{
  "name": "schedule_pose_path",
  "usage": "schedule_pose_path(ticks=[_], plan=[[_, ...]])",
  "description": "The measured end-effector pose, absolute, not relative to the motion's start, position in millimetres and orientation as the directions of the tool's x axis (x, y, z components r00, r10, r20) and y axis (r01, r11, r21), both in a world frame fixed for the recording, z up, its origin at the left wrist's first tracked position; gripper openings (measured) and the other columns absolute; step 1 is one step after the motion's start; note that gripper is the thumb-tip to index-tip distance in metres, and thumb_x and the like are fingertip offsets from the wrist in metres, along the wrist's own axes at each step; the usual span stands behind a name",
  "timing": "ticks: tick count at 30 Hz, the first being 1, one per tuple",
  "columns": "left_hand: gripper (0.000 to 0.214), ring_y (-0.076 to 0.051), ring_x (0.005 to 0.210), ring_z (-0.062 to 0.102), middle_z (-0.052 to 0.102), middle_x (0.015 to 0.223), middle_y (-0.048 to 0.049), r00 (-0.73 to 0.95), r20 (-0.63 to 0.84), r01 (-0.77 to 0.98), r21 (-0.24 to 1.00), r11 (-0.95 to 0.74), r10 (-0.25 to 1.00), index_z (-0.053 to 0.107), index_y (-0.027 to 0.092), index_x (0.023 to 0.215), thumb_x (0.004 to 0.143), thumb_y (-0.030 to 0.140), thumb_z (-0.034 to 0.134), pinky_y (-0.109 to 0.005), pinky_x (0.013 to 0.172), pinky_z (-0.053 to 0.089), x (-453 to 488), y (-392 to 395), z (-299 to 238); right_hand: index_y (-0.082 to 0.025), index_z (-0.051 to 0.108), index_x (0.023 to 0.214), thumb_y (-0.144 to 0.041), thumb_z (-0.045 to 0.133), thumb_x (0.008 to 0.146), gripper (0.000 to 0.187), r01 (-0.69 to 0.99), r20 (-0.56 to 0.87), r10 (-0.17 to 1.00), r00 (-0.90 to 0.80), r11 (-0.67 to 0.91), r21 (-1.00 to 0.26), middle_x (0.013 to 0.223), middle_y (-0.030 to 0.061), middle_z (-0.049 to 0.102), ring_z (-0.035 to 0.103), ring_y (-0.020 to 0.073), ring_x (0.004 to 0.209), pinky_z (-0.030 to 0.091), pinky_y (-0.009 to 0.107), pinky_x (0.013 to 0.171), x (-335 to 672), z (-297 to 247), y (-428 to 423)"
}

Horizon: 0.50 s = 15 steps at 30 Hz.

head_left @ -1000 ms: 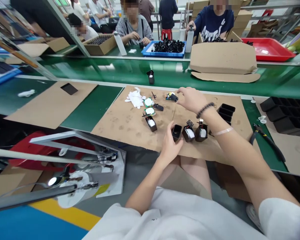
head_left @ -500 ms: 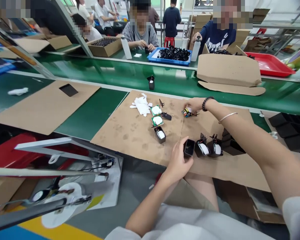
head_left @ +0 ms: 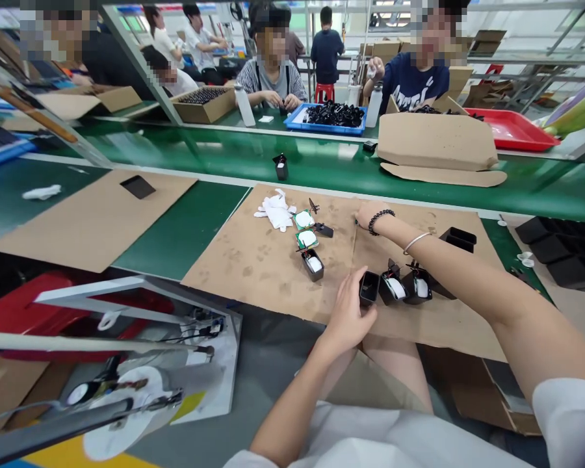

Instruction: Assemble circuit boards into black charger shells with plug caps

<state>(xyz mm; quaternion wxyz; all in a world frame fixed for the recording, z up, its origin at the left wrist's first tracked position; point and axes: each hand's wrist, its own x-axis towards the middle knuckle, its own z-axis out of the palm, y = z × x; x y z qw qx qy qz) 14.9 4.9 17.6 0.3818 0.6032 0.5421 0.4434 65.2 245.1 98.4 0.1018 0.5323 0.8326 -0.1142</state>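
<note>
My left hand (head_left: 350,311) is wrapped around an open-topped black plastic case (head_left: 369,288) near the front edge of the cardboard sheet. Farther forward, my right hand (head_left: 368,213) is closed at the cardboard; only a dark sliver of the circuit board shows by its fingers, the rest hidden under the hand. Two black cases (head_left: 394,286) with white-padded boards and wires inside stand right of the held case. To the left lie green circuit boards with white pads (head_left: 303,220) and another filled case (head_left: 313,264).
White gloves (head_left: 276,210) lie on the brown cardboard sheet (head_left: 244,253). Black cases (head_left: 457,239) stand beyond my right forearm, with more stacked (head_left: 560,253) at right. A filled case (head_left: 281,168) sits on the green belt (head_left: 214,153). Co-workers sit opposite behind a blue tray (head_left: 324,119).
My right hand has turned over and now covers the circuit board that showed before. The case on the belt has shifted left, and a small black item has appeared there. A co-worker's hand has risen.
</note>
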Motion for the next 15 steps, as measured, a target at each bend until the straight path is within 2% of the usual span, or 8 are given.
schedule_pose_path(ticks=[4, 7, 10, 12, 15], plan=[[0.068, -0.030, 0.150, 0.041, 0.048, 0.155, -0.0142, 0.044, 0.116, 0.344, 0.931, -0.124, 0.992, 0.037, 0.021, 0.152, 0.087, 0.015, 0.056, -0.056, 0.130, 0.025, 15, 4, 22, -0.018, 0.062, 0.127, -0.041, 0.063, 0.098, 0.037, 0.912, -0.370, 0.866, -0.336, 0.203, -0.356, 0.131, 0.0106, 0.063, 0.065, 0.0231, 0.113, 0.058, 0.045, 0.097, 89, 112, 245], [0.065, -0.030, 0.150, 0.039, 0.047, 0.157, -0.0147, 0.036, 0.104, 0.348, 0.931, -0.110, 0.994, 0.038, 0.020, 0.152, 0.089, 0.019, 0.057, -0.055, 0.130, 0.026, 15, 3, 25, -0.017, 0.063, 0.125, -0.041, 0.063, 0.098, 0.036, 0.800, -0.409, 0.833, -0.372, 0.063, -0.597, 0.127, 0.0092, 0.065, 0.066, 0.0222, 0.109, 0.060, 0.043, 0.093, 113, 128, 238], [0.061, -0.031, 0.149, 0.041, 0.049, 0.155, -0.0144, 0.000, 0.108, 0.322, 0.941, -0.103, 0.994, 0.042, 0.020, 0.149, 0.091, 0.027, 0.060, -0.054, 0.128, 0.029, 17, 3, 23, -0.018, 0.058, 0.128, -0.028, 0.057, 0.100, 0.030, 0.579, -0.360, 0.813, -0.457, -0.035, -0.814, 0.120, 0.0080, 0.070, 0.071, 0.0185, 0.105, 0.062, 0.040, 0.094, 141, 148, 221], [0.059, -0.031, 0.147, 0.043, 0.051, 0.153, -0.0145, -0.038, 0.109, 0.279, 0.956, -0.094, 0.993, 0.044, 0.021, 0.147, 0.091, 0.030, 0.062, -0.053, 0.126, 0.032, 19, 3, 19, -0.023, 0.054, 0.131, -0.021, 0.047, 0.101, 0.031, 0.412, -0.268, 0.823, -0.501, -0.045, -0.910, 0.119, 0.0048, 0.072, 0.072, 0.0141, 0.109, 0.059, 0.035, 0.103, 162, 159, 204], [0.059, -0.030, 0.145, 0.046, 0.051, 0.152, -0.0143, -0.111, 0.090, 0.143, 0.987, -0.073, 0.990, 0.045, 0.021, 0.144, 0.090, 0.035, 0.066, -0.052, 0.125, 0.034, 22, 5, 12, -0.024, 0.061, 0.118, -0.028, 0.049, 0.099, 0.023, 0.044, -0.133, 0.858, -0.497, -0.128, -0.991, 0.114, 0.0029, 0.076, 0.072, 0.0124, 0.114, 0.054, 0.027, 0.111, 195, 168, 175]])
